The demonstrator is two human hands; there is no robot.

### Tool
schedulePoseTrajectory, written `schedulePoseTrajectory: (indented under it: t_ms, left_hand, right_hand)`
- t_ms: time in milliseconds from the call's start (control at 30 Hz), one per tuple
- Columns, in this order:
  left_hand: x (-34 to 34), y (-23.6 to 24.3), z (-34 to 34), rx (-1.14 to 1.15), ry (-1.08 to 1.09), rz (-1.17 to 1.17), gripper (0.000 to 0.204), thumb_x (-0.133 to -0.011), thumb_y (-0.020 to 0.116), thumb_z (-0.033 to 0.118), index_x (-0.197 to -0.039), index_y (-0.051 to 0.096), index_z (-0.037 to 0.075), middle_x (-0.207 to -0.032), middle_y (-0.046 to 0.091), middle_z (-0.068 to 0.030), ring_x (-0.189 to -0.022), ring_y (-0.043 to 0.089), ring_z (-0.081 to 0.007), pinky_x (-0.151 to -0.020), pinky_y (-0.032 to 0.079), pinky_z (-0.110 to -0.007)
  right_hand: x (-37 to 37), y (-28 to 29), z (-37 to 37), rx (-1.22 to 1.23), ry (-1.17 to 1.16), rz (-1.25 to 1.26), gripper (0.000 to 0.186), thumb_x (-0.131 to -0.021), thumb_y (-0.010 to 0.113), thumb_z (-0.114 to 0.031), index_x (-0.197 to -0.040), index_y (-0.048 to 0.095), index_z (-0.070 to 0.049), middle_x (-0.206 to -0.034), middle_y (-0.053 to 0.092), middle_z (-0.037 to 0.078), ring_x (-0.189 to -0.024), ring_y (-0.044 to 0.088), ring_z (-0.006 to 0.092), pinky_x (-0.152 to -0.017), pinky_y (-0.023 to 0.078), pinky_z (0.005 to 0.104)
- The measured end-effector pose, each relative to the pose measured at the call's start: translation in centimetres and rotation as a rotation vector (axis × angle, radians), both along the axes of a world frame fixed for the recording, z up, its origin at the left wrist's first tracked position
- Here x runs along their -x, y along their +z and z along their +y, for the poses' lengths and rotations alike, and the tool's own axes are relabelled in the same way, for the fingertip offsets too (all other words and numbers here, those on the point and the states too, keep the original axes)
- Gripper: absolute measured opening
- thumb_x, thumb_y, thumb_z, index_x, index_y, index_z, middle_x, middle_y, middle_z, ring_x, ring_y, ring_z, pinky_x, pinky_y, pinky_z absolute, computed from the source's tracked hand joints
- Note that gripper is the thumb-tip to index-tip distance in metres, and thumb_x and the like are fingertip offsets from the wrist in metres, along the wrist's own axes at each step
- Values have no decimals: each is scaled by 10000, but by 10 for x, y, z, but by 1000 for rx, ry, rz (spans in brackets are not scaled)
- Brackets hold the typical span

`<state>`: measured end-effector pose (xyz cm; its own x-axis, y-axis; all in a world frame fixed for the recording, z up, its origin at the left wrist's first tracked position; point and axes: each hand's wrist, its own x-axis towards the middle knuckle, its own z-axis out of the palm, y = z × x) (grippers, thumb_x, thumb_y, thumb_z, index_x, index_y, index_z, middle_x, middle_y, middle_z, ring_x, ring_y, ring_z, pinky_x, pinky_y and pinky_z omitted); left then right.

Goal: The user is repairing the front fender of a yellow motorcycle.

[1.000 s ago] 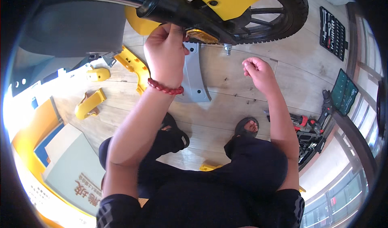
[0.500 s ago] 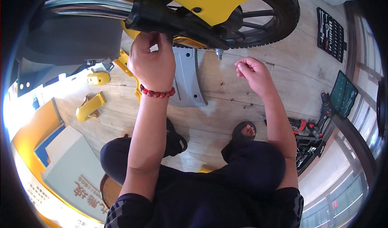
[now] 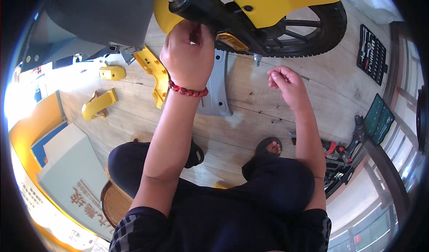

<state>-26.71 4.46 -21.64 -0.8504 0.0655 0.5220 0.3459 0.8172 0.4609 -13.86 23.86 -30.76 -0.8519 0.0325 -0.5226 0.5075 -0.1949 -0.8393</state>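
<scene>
Pale plank floor [image 3: 254,131] lies open between a person's feet and a vehicle's dark spoked wheel [image 3: 338,28], its knobbly rim edging the space. A black fork leg [image 3: 203,8] slants down toward the wheel's hub, above a grey panel [image 3: 217,84] on the planks. At far right, a flat black tool case [image 3: 372,54] holds metal tools in fitted slots. The left hand [image 3: 188,57] reaches the fork's underside, thumb and forefinger narrowly bent; hidden tips leave any grip impossible to tell. The right hand [image 3: 288,87] hovers apart over bare planks, fingers curled in, near an axle bolt [image 3: 257,59].
</scene>
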Motion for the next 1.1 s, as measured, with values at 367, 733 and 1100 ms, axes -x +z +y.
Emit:
schedulePoseTrajectory:
  t_ms: [367,733,1100]
  left_hand:
    - [-2,1,4,-15,35,28,63,-745,680,121,-766,649,71,-658,626,-29,-619,613,-201,-567,492,-320]
    - [2,-8,5,-47,38,27,99,-749,680,148,-740,635,61,-646,614,-57,-595,607,-253,-552,498,-349]
    - [-2,-6,11,-212,59,-121,104,-778,649,127,-752,620,32,-653,614,-115,-591,610,-293,-549,487,-364]
  right_hand:
    - [-3,9,5,-1,42,24,164,-929,534,-113,-992,609,18,-820,593,19,-752,562,88,-723,483,230]
    - [-2,17,12,15,10,68,166,-923,519,-99,-1007,612,10,-826,609,25,-747,573,100,-720,469,245]
    - [66,126,26,-443,7,284,145,-908,565,-104,-984,621,6,-811,620,29,-724,587,105,-668,471,253]
